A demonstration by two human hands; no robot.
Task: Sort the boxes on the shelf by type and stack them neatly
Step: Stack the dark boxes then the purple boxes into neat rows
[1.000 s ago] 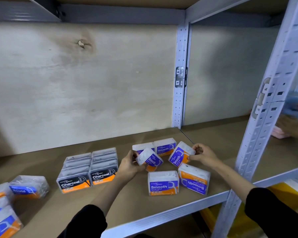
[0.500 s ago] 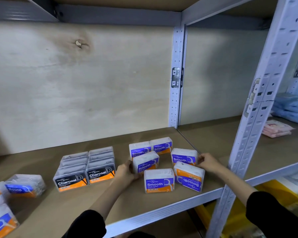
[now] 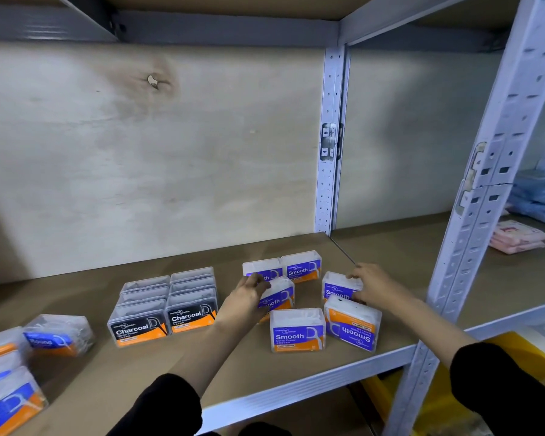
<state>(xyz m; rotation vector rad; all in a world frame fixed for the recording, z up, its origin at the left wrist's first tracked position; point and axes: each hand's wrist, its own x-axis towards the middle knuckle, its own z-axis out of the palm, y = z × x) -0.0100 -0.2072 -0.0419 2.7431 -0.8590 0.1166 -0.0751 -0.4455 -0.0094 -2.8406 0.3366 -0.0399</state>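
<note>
A grey perforated front post [image 3: 485, 215] rises through the right of the frame and screens part of the next bay, where pink packets [image 3: 516, 237] and blue packets [image 3: 540, 196] lie blurred at the right edge. A yellow bin [image 3: 513, 350] shows below the shelf [image 3: 202, 366] at lower right, largely hidden by the right forearm in its black sleeve. A back post [image 3: 329, 152] stands against the pale plywood back panel [image 3: 139, 168], which has a dark knot at upper left. Six Smooth boxes [image 3: 302, 267] sit on the shelf right of centre. Two of them are side by side at the back. In the row in front of those, the left hand [image 3: 249, 297] grips the middle Smooth box [image 3: 280, 298], fingers curled over its upper left corner. That hand covers part of its label and part of the label behind it. The right hand [image 3: 372, 286] holds the right Smooth box [image 3: 337, 287], fingers bent over its top right edge; its thumb is out of sight. Nearest the shelf lip stand the front Smooth box [image 3: 297, 330] and, just beside it, the upside-down Smooth box [image 3: 353, 328], turned at an angle. Left of centre, six Charcoal boxes [image 3: 139, 328] form two columns of three rows, touching. Only the front two show labels, and whether more lie beneath cannot be told. At far left a clear box [image 3: 59, 335] lies on its side, its blue label blurred. At least three more blue-and-orange boxes [image 3: 7, 404] at lower left are cut off by the frame edge.
</note>
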